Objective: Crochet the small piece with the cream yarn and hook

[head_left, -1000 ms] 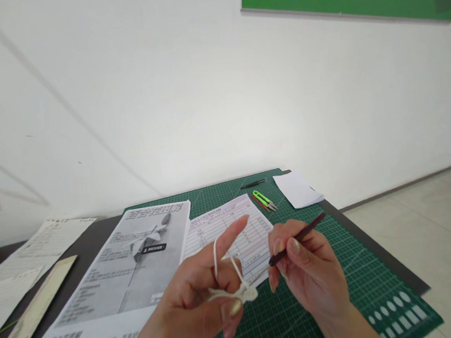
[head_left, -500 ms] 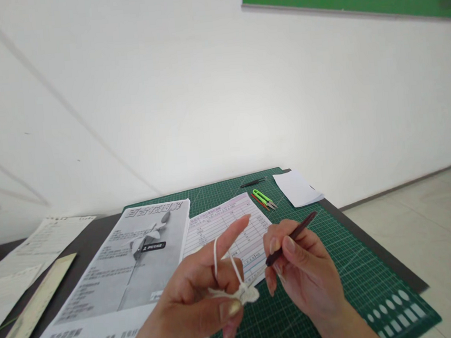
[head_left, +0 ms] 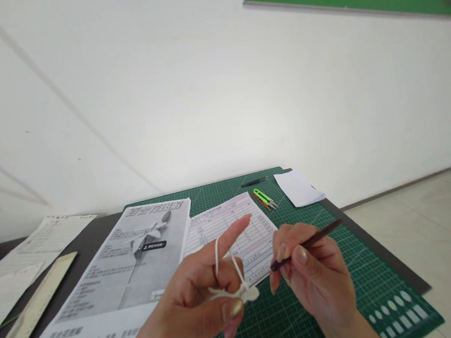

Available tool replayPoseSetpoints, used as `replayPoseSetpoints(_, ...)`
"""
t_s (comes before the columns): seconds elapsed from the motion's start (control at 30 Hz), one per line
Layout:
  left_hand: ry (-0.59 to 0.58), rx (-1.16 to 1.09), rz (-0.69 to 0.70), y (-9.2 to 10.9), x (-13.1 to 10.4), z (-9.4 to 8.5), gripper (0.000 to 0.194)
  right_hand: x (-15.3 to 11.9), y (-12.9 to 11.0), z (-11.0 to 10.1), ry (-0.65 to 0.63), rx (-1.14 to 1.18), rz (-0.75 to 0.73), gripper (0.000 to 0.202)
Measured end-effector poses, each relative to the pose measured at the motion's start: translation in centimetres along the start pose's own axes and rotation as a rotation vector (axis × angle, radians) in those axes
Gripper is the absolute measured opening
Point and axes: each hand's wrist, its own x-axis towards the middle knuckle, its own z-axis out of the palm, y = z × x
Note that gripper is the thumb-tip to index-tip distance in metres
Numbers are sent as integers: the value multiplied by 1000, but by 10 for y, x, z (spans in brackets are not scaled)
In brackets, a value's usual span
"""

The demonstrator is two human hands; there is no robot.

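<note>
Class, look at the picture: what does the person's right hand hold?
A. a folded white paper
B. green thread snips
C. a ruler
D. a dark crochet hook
D: the right hand pinches a dark crochet hook, while the green thread snips lie far off on the cutting mat.

Two bare hands rise from the bottom edge of the frame, the left hand (head_left: 200, 302) at lower centre, the right hand (head_left: 318, 282) just right of it. No sleeves, rings or watch show on either wrist. The fingernails are long, rounded and glossy, with a pale sheen.
</note>
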Motion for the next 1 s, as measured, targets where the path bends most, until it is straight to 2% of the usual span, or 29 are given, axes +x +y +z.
replayPoseSetpoints(0.4,66,114,1,4,0,3,61,-6,-6,-3,-40,-208,-114,12)
replayPoseSetpoints(0.6,140,185,11,5,0,8,59,-8,-10,-2,-50,-283,-175,12)
replayPoseSetpoints(0.8,134,284,49,4,0,4,63,-12,-17,2,-46,-529,-283,12)
replayPoseSetpoints(1.0,250,583,58,10,0,7,60,-16,-21,2,-178,-826,-446,21)
